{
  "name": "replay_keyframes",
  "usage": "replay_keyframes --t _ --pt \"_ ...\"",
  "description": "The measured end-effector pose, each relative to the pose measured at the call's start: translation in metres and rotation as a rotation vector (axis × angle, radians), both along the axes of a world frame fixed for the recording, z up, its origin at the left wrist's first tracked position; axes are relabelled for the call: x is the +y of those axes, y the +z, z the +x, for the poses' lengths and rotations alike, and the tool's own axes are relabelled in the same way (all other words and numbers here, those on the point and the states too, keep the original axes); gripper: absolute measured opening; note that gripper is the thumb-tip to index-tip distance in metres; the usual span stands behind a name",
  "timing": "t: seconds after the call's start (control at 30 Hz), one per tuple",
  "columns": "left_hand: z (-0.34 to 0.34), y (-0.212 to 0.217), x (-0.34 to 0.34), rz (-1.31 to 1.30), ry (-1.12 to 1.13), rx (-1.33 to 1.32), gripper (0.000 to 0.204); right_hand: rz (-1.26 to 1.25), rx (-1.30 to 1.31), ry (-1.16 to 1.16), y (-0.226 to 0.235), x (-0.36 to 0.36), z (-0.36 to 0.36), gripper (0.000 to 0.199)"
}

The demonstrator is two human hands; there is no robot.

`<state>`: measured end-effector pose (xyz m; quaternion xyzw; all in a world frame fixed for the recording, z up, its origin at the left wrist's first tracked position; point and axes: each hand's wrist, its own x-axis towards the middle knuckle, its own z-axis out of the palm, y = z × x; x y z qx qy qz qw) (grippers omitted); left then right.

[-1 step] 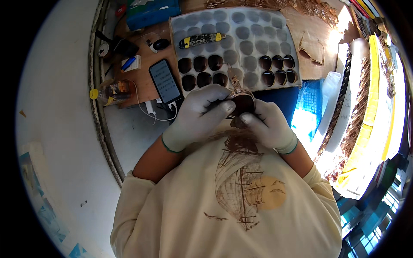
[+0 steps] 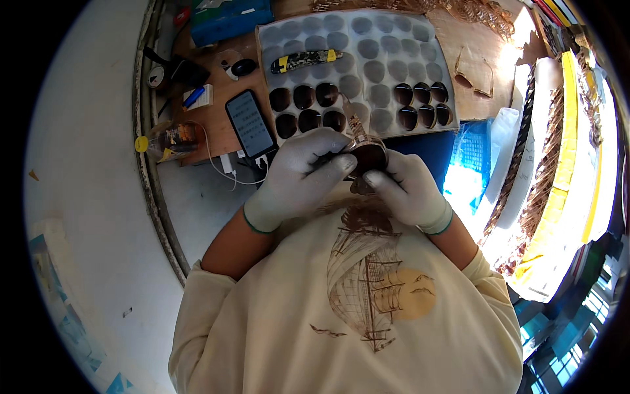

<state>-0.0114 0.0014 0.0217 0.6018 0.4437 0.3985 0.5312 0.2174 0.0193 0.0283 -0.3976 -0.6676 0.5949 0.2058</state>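
Close in front of my chest, I hold a pair of sunglasses (image 2: pixel 369 158) with a dark lens and a brown patterned temple arm pointing up and away. My left hand (image 2: pixel 298 171), in a white glove with a green cuff, is closed on the left side of the frame, thumb against the lens edge. From the other side my right hand (image 2: pixel 410 190), gloved alike, pinches the sunglasses between thumb and fingers. The fingers hide much of the frame. Just beyond lies a pale tray (image 2: pixel 359 65) with round pockets; dark lenses (image 2: pixel 308 120) sit in its near rows.
A yellow-banded patterned strip (image 2: pixel 306 61) lies on the tray. To the left are a phone (image 2: pixel 251 125) with a white cable, a bottle (image 2: pixel 172 140) and a blue box (image 2: pixel 230 20). Another glasses frame (image 2: pixel 474 82) rests at right, near bundled brown temple arms (image 2: pixel 541 164) and a blue bag (image 2: pixel 469 157).
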Motion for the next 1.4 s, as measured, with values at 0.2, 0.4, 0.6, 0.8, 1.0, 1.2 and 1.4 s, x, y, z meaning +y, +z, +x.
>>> replay_keyframes --t 0.2,0.4,0.6,0.8,1.0,1.2,1.4 --pt "-0.003 0.007 -0.002 -0.016 -0.001 -0.049 0.014 -0.070 0.097 -0.131 0.001 -0.005 -0.008 0.021" --pt "0.010 -0.004 -0.009 -0.076 0.065 -0.004 0.022 -0.097 0.044 -0.280 0.005 -0.013 -0.022 0.024" --pt "0.007 -0.010 -0.012 -0.112 0.026 -0.034 0.021 0.099 -0.032 -0.216 0.019 -0.012 -0.023 0.022" --pt "0.004 -0.007 -0.009 -0.264 -0.048 -0.210 0.033 -0.024 0.066 0.064 0.006 0.005 -0.002 0.030" --pt "-0.001 0.000 0.010 -0.286 -0.138 -0.337 0.021 -0.143 0.234 0.324 -0.004 0.015 0.026 0.032" --pt "0.033 0.003 0.052 0.247 -0.156 0.209 0.019 0.374 -0.244 0.019 -0.012 0.036 0.031 0.017" --pt "0.049 -0.039 0.070 0.216 0.077 0.282 0.033 0.788 -0.805 -0.494 -0.057 0.102 0.094 0.023"
